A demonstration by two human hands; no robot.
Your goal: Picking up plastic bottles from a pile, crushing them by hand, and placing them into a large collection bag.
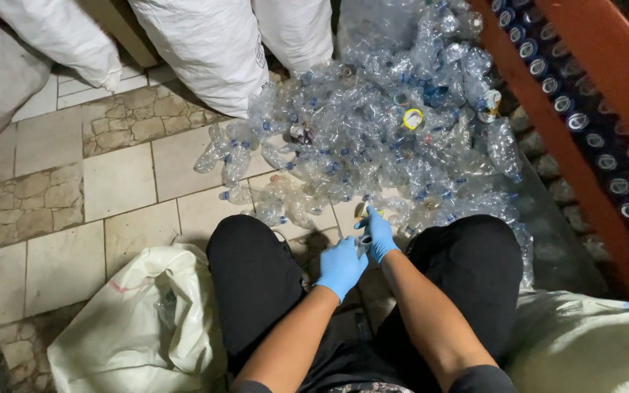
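The two gloved hands are meeting between the knees: the left hand (pixel 341 266) is cupping a crushed clear bottle (pixel 362 244) from below, fingers curled round it, while the right hand (pixel 379 234) is coming over the top at about one o'clock from the left, its fingertips pinched on the bottle's upper end. Both grips are closed on the same bottle, though how firmly the glare and the gloves are keeping me from telling. The bottle is lying right in the grip, mostly hidden, with only a sliver of plastic showing between the palms.

To my eye the thing to get right here is steadying the body with the lower hand and letting only the upper fingers do the twisting or pulling, since thin crushed plastic is liable to slip and buckle.

Moving outward, the heap of clear bottles (pixel 394 131) is spreading from twelve to two o'clock, just beyond the knees. An open white sack (pixel 140 320) is sitting at eight o'clock beside the left thigh, another pale sack (pixel 584 342) at four o'clock, and full white bags (pixel 212 51) are leaning at eleven on the tiled floor (pixel 118 182)
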